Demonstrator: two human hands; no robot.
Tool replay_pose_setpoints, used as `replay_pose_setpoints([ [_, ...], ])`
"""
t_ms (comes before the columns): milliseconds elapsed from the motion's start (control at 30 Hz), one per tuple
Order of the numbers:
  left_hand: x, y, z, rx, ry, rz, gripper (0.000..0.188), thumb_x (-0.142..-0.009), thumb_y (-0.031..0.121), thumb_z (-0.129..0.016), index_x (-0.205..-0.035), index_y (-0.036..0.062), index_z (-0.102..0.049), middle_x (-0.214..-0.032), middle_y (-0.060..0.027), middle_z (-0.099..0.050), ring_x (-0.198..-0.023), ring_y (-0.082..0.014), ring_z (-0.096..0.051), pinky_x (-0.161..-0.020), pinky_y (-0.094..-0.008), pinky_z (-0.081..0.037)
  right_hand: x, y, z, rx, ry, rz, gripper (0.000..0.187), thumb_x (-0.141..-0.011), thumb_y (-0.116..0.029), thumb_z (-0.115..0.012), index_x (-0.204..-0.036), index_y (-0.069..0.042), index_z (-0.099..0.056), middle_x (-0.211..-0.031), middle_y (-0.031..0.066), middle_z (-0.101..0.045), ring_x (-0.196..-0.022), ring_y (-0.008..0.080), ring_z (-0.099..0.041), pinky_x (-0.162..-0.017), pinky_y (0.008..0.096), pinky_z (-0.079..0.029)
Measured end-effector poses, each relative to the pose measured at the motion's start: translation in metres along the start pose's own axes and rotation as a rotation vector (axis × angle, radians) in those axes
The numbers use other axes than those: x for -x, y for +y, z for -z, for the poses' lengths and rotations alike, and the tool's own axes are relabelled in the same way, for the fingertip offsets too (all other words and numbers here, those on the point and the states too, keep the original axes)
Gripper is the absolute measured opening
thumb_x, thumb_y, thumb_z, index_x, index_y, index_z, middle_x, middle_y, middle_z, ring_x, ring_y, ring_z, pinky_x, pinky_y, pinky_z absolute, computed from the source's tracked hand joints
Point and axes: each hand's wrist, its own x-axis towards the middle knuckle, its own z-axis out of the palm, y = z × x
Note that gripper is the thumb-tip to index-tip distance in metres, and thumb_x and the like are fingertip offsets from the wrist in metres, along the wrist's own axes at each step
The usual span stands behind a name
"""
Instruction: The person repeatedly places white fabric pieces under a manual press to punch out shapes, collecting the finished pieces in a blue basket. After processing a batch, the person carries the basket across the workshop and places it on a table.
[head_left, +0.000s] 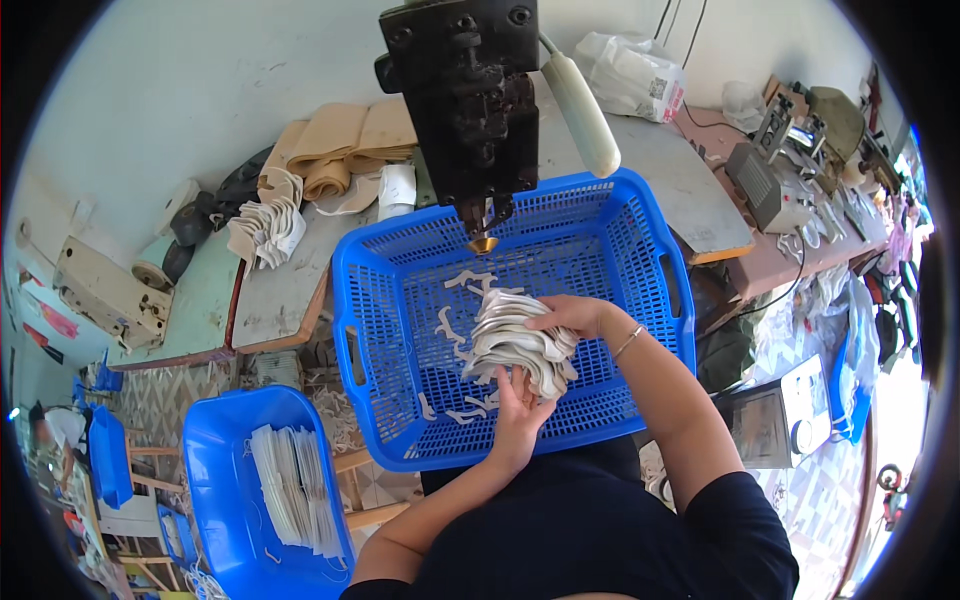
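Note:
Between my two hands is a thick stack of white cut pieces [515,335] with wavy edges, held over a blue perforated basket [365,440]. My left hand [518,420] grips the stack from its near, lower side. My right hand [578,318] closes on its right side, thumb on top. Several small curved white scraps [445,322] lie on the basket's floor, left of the stack. Just beyond the stack, a black machine head [470,110] with a brass-coloured tip [483,244] hangs over the basket. Parts of my fingers are hidden behind the stack.
A pale lever handle [585,120] juts from the machine. Back left, another stack of white pieces [268,232] and tan sheet rolls [345,145] lie on the table. A blue tub [215,480] with bundled white strips [295,490] stands left. A white bag [630,75] sits behind.

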Motion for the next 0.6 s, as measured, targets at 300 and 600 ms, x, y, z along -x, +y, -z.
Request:
replay_pose_setpoints([
  [300, -0.004, -0.016, 0.061, -0.26, -0.037, 0.6, 0.077, -0.082, 0.01, -0.056, -0.14, 0.0012, -0.007, -0.141, -0.0173, -0.026, -0.118, -0.0213, -0.04, -0.094, -0.0302, -0.034, -0.006, 0.032, 0.008, 0.433, 0.296, -0.079, 0.047, -0.081, -0.042, -0.056, -0.116, -0.01, -0.056, -0.1, 0.006, -0.062, -0.081, 0.0148, -0.059, -0.066, 0.0318, -0.051],
  [600, 0.005, 0.025, 0.086, -0.906, -0.145, 0.396, 0.044, -0.082, 0.013, -0.061, -0.121, -0.0022, -0.048, -0.114, -0.0133, -0.057, -0.099, -0.0196, -0.058, -0.087, -0.0294, -0.044, 0.005, 0.039, 0.01, 0.406, 0.325, 0.001, 0.04, -0.08, -0.029, -0.059, -0.115, -0.011, -0.058, -0.096, 0.0028, -0.063, -0.081, 0.0133, -0.058, -0.066, 0.0307, -0.05],
])
